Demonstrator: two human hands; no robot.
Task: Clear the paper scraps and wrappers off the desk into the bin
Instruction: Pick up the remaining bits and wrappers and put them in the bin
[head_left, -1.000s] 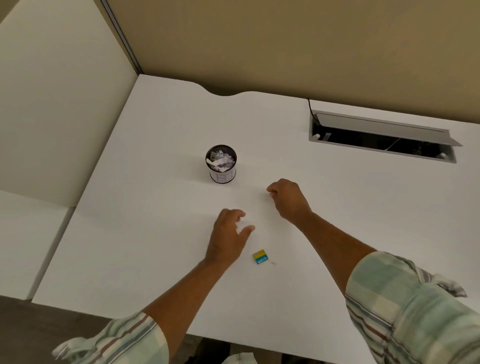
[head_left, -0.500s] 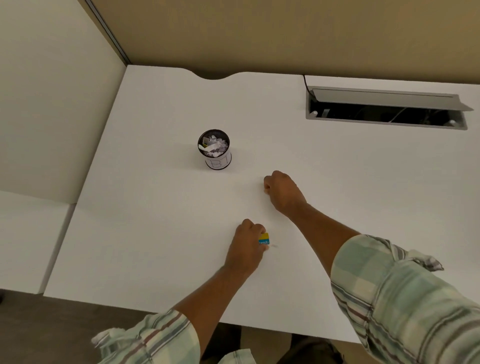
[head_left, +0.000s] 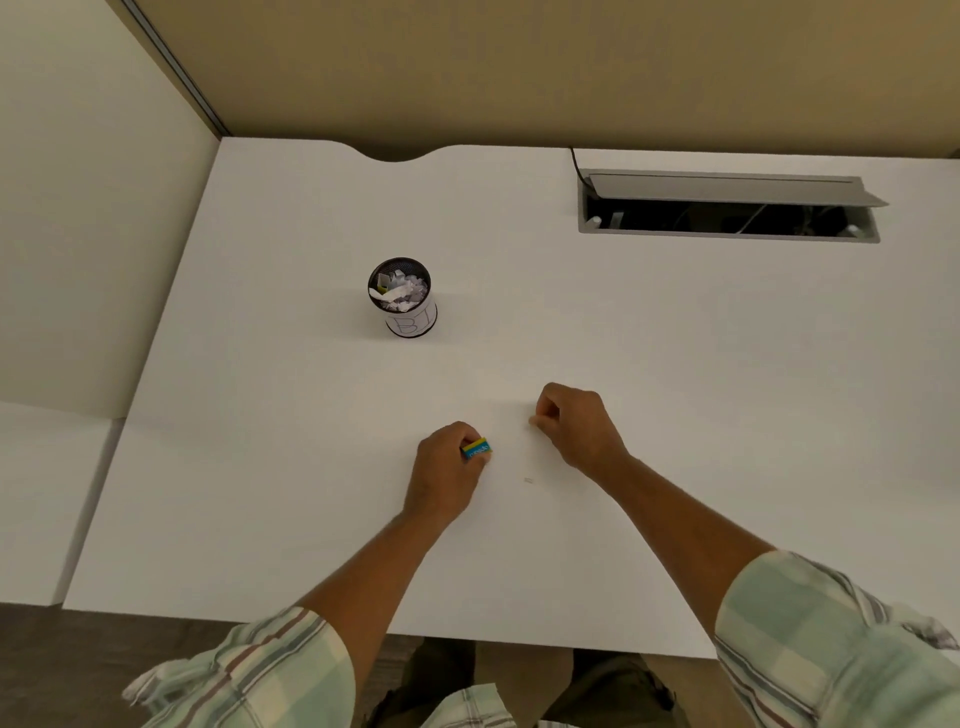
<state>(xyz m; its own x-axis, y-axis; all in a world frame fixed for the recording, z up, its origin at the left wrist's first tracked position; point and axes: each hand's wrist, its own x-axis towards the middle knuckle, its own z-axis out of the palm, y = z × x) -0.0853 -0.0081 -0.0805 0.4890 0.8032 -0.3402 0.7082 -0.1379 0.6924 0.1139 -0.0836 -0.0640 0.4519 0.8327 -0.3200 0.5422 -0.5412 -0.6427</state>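
A small black mesh bin (head_left: 402, 306) with a white label stands on the white desk (head_left: 260, 467), filled with crumpled paper scraps. My left hand (head_left: 447, 473) is closed around a small yellow and blue wrapper (head_left: 477, 449), held just above the desk in front of the bin. My right hand (head_left: 576, 423) is a closed fist to the right of it, thumb and finger pinched together; whether it holds a scrap I cannot tell. A tiny white scrap (head_left: 528, 480) lies on the desk between the two hands.
An open grey cable hatch (head_left: 727, 205) is set in the desk at the back right. A beige partition wall runs behind the desk and a white panel stands along the left side. The desk's front edge is near my body.
My left hand reached right to the yellow and blue wrapper, closed on it and lifted it off the desk. My right hand stayed a fist, a little nearer to me.
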